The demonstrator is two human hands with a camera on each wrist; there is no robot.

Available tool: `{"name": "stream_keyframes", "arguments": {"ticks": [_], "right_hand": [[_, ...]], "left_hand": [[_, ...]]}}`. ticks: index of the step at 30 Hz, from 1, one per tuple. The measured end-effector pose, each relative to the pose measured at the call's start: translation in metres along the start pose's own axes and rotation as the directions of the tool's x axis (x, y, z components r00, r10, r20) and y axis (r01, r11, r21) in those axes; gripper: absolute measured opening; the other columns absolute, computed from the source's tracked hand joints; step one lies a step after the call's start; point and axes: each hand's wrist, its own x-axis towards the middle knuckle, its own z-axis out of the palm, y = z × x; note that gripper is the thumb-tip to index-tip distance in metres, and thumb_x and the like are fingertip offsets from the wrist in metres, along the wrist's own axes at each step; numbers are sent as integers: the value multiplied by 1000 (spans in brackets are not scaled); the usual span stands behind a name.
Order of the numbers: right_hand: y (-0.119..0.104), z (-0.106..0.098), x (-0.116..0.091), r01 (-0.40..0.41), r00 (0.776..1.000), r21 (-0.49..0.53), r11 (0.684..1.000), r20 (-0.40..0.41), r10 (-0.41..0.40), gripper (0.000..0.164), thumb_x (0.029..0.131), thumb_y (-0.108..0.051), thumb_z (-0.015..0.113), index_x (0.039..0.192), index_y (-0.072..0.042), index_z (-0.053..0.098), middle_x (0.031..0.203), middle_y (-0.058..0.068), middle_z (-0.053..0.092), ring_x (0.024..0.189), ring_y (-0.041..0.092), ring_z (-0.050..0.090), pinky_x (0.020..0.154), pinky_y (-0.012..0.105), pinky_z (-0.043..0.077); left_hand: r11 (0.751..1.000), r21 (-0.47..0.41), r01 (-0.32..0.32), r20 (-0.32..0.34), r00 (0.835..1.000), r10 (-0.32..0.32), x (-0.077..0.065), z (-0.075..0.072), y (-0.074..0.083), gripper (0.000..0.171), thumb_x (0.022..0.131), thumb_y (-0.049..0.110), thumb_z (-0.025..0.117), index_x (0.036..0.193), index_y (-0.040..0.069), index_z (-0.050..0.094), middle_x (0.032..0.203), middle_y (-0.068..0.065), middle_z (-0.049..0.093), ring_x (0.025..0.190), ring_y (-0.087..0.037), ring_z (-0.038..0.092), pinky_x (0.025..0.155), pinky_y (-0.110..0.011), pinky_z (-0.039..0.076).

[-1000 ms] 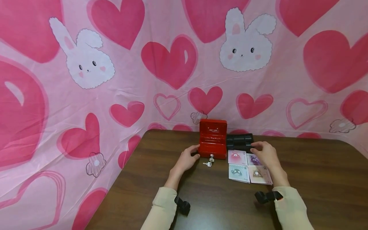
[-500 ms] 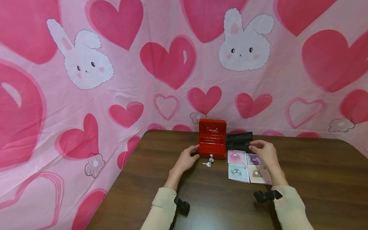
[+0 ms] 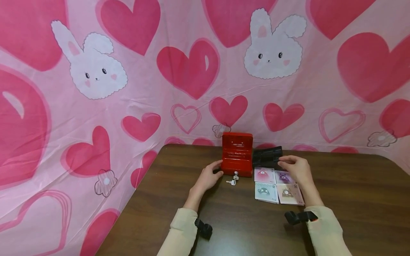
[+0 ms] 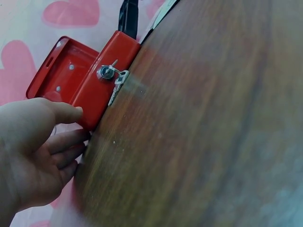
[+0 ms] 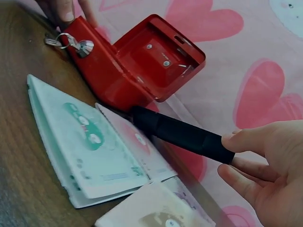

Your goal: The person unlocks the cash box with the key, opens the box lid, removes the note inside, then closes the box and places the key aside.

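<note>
A small red cash box [image 3: 237,166] stands near the table's back edge with its lid raised. My left hand [image 3: 209,177] touches the box's left side, thumb near the front corner in the left wrist view. Keys [image 4: 118,85] hang from the lock on its front. Right of the box is a black coin tray [image 3: 266,157], its right end tilted up. My right hand [image 3: 296,172] pinches that end between thumb and fingers, as the right wrist view shows. Below lie play banknote stacks: pink [image 3: 264,175], purple [image 3: 283,177], green [image 3: 266,192] and brown [image 3: 289,194].
The brown wooden table [image 3: 243,224] runs forward to a pink cloth [image 3: 185,85] printed with hearts and rabbits, which hangs behind and at the left. The banknote stacks lie close together, just in front of the black tray.
The black coin tray's right end has risen slightly, held by my right hand. My left hand and the cash box stay in place.
</note>
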Motion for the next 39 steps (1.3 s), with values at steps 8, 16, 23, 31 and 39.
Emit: {"name": "stream_keyframes", "arguments": {"ticks": [8,16,23,31,39], "right_hand": [[0,-6,-1,-6,1000,35,999,-6,6,42,95,-36,66,119,-2,71,126,24,66,110,33,59,78,29,46],[-1,-13,-2,5,1000,72,997,-13,-4,46,92,-42,69,120,-6,72,125,17,67,95,0,54,80,24,46],[-2,-20,-2,23,1000,129,991,-8,-22,48,89,-43,71,120,-5,71,96,-29,62,91,-9,53,81,20,46],[-5,-27,-2,33,999,132,991,35,-38,51,88,-46,71,121,-7,71,95,-31,62,90,-8,56,82,25,45],[-8,-31,-3,25,995,135,991,88,-37,55,88,-49,71,123,-8,70,112,-19,64,96,-9,54,93,38,46]], "left_hand": [[1000,5,18,-2,1000,-18,0,0,0,51,97,22,62,147,15,50,136,-11,63,135,-27,51,114,-51,37],[999,1,32,-3,999,-32,0,0,2,51,98,24,61,147,16,50,137,-9,63,137,-28,48,115,-53,34],[999,-5,35,-19,999,-36,-2,1,4,49,99,26,60,146,14,51,140,-9,61,138,-27,48,114,-53,35],[1000,6,31,-47,998,-30,-1,3,4,51,99,25,61,146,10,50,135,-10,64,135,-28,52,114,-51,37],[999,16,39,-45,998,-38,-2,3,5,47,100,26,59,144,12,53,139,-9,61,136,-27,51,113,-51,38]]}}
